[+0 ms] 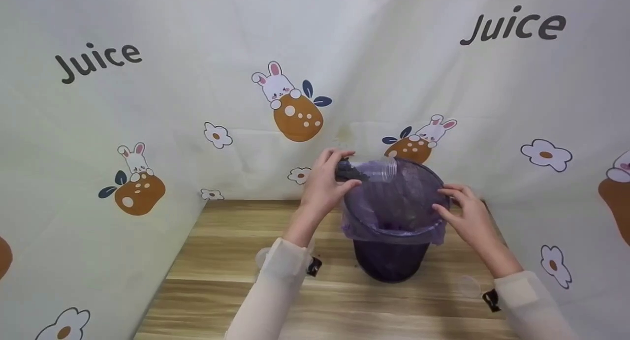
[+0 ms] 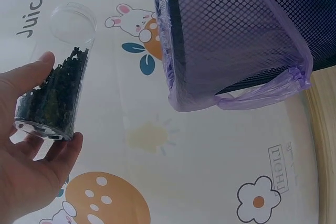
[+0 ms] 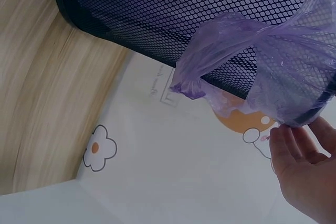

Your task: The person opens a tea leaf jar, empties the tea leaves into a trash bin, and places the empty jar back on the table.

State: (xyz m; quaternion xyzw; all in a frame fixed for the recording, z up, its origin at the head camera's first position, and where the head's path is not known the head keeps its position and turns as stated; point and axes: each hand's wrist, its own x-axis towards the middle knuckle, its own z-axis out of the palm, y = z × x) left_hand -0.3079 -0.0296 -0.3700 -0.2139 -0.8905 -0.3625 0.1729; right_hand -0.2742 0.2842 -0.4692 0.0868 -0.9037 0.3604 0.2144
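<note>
My left hand (image 1: 322,180) grips a clear plastic jar (image 1: 383,170) by its base end, fingers on one side and thumb on the other. The jar lies tipped in the head view, its mouth toward the trash bin (image 1: 391,259). Dark, crumbly dried leaves (image 2: 58,90) sit in its bottom half. The bin is dark mesh, upright, lined with a thin purple plastic bag (image 1: 357,231) folded over the rim. On its right side my right hand (image 1: 467,217) holds the rim, thumb and fingertips at the bag's edge. The bin's floor is hidden.
On the wooden table (image 1: 221,261), a clear round piece (image 1: 263,258) and a small black packet (image 1: 313,266) lie by the left sleeve. Another clear disc (image 1: 469,286) and black packet (image 1: 491,300) lie by the right sleeve. Printed cloth (image 1: 369,59) walls the back and sides.
</note>
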